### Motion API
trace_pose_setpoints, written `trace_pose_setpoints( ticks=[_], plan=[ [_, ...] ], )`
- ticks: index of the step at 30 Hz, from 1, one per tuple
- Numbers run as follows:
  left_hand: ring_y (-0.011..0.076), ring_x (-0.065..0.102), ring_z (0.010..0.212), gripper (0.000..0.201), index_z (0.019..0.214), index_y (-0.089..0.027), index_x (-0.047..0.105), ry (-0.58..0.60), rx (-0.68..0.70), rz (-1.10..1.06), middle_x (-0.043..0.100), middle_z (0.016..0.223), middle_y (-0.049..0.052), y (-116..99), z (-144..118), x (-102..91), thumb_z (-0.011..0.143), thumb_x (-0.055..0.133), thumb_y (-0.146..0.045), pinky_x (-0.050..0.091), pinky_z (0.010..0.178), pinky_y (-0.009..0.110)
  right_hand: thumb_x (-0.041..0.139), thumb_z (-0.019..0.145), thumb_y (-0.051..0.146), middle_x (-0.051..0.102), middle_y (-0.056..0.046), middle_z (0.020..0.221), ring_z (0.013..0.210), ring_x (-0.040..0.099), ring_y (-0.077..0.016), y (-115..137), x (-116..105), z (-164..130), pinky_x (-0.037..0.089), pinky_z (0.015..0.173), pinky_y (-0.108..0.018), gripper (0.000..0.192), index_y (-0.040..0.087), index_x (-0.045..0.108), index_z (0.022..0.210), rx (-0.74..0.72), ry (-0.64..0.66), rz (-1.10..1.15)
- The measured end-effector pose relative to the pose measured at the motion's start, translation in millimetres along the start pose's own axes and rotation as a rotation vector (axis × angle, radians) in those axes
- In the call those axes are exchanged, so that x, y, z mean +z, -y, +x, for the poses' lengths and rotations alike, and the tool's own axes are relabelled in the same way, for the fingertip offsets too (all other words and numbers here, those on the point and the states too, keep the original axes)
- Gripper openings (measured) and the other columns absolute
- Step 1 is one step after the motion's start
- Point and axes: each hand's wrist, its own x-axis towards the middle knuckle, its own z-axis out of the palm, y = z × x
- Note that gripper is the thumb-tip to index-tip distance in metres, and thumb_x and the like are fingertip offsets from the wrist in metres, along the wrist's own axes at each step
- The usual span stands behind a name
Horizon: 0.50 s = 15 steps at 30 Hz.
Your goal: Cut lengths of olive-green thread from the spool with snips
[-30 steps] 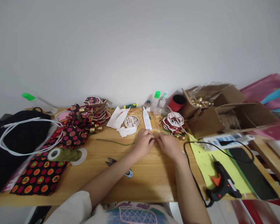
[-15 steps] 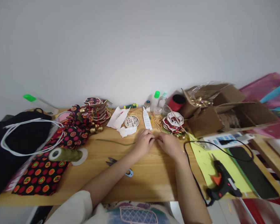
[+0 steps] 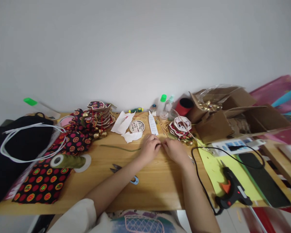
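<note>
Nearest the table edge: a black hot-glue gun [image 3: 232,193] with orange trigger, lying on a flat yellow-green sheet [image 3: 212,168], its thin black cord looping back. Scissors [image 3: 125,173] with a pale blue handle, partly under the left forearm, on the smooth light wooden table [image 3: 157,187]. Left side: a cone-shaped spool of olive-green thread [image 3: 69,160], lying on dotted black-and-red fabric [image 3: 46,181]. Centre: left hand [image 3: 149,149] and right hand [image 3: 176,150], fingertips curled in and meeting, pinching something too small to identify; a thin olive-green strand [image 3: 120,148] runs along the wood from the left hand. Beyond: crumpled white tissue [image 3: 126,127], a round printed disc [image 3: 137,126], a stack of octagonal patterned ornaments [image 3: 181,127] with small brass bells. Farthest: open corrugated cardboard boxes [image 3: 232,118] against the plain wall.
</note>
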Motion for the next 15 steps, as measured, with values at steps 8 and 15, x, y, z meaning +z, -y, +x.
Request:
trace_pose_setpoints(
  ticks=[8, 15],
  plan=[
    [0.0169, 0.051, 0.085, 0.008, 0.073, -0.017, 0.064, 0.007, -0.005, 0.01, 0.056, 0.084, 0.005, -2.1, 0.5, -1.7, 0.076, 0.058, -0.012, 0.044, 0.076, 0.032, 0.035, 0.091, 0.027, 0.069, -0.011, 0.092, 0.084, 0.063, -0.0206, -1.7, 4.1, -1.1, 0.036, 0.064, -0.026, 0.03, 0.015, 0.062, 0.094, -0.022, -0.011, 0.007],
    [0.0168, 0.051, 0.085, 0.009, 0.072, -0.017, 0.062, 0.013, -0.003, 0.011, 0.056, 0.084, 0.005, -2.3, 1.0, -1.9, 0.077, 0.056, -0.011, 0.044, 0.076, 0.032, 0.038, 0.09, 0.027, 0.069, -0.01, 0.092, 0.085, 0.063, -0.0202, -3.3, 1.1, -1.8, 0.034, 0.062, -0.025, 0.027, 0.016, 0.062, 0.093, -0.016, -0.021, 0.046]
  ],
)
